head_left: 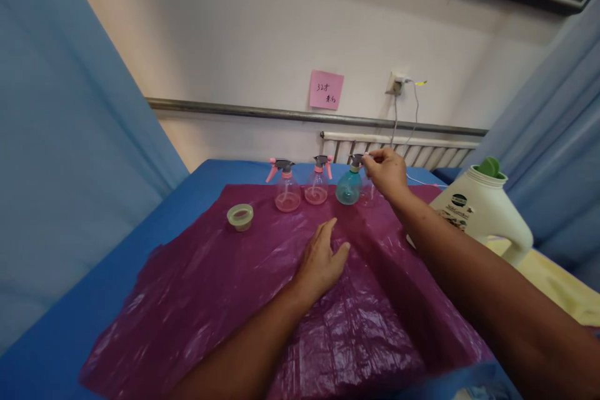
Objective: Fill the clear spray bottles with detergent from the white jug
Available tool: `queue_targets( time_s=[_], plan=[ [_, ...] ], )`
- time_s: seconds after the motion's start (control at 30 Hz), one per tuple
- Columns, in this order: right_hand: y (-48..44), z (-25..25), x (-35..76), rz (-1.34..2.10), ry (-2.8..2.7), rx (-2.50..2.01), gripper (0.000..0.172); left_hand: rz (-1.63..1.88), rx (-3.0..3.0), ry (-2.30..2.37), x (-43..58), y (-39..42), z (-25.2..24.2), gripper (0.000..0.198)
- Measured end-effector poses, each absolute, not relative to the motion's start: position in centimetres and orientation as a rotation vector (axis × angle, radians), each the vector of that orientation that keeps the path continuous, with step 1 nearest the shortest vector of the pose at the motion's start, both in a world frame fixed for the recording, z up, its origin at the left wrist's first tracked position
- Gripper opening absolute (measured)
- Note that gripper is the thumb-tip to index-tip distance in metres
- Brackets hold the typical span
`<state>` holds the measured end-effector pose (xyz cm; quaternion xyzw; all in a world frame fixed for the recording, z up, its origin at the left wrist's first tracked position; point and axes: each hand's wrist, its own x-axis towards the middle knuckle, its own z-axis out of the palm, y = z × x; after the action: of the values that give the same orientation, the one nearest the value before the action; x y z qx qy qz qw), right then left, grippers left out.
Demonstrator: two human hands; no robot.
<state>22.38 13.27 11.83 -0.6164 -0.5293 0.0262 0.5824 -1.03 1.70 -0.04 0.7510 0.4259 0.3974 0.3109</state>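
My left hand [321,262] hovers low over the purple plastic sheet [201,300], empty, its fingers stretched forward and thumb apart. Farther back, my right hand [387,170] has its fingers pinched at the spray head of a spray bottle. Right by those fingers are a teal spray bottle [348,189] and a clear spray bottle [368,194], partly overlapping; which one the fingers grip is hard to make out. To their left stand two clear spray bottles with pink triggers, one farther left [287,195] and one nearer the teal one [316,190]. Both hold a little liquid at the bottom.
A small pale round container [240,217] sits at the left. A large cream jug [478,206] with green inside its mouth stands at the right, beside yellow cloth [557,287]. Behind are a wall rail [244,111], a radiator [422,149] and a plugged-in cable. Blue curtains hang at both sides.
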Motion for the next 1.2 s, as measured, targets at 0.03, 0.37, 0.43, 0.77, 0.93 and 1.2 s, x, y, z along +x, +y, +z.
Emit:
queue_targets(
  time_s=[0.03, 0.37, 0.43, 0.77, 0.93, 1.2],
  plan=[
    [13.9, 11.5, 22.3, 0.039, -1.219, -1.467, 0.029, 1.053, 1.984, 1.115, -1.0, 1.7, -0.1, 0.063],
    [16.7, 8.2, 21.7, 0.069, -1.208, -1.573, 0.033, 1.065, 2.001, 1.088, -1.2, 1.5, 0.1, 0.056],
    [16.3, 8.1, 22.4, 0.068, -1.194, -1.559, 0.034, 1.064, 2.005, 1.087, -1.2, 1.5, 0.2, 0.055],
    [14.2, 4.5, 27.7, 0.077, -0.999, -1.635, 0.043, 1.051, 1.979, 1.109, -1.1, 1.8, -0.2, 0.054],
    [15.6, 2.2, 27.3, 0.190, -1.050, -1.654, 0.043, 1.057, 1.982, 1.107, -1.2, 1.8, -0.1, 0.051],
    [17.1, 4.1, 27.8, 0.207, -1.053, -1.589, 0.042, 1.063, 1.990, 1.100, -1.4, 1.9, -0.3, 0.050]
  ],
)
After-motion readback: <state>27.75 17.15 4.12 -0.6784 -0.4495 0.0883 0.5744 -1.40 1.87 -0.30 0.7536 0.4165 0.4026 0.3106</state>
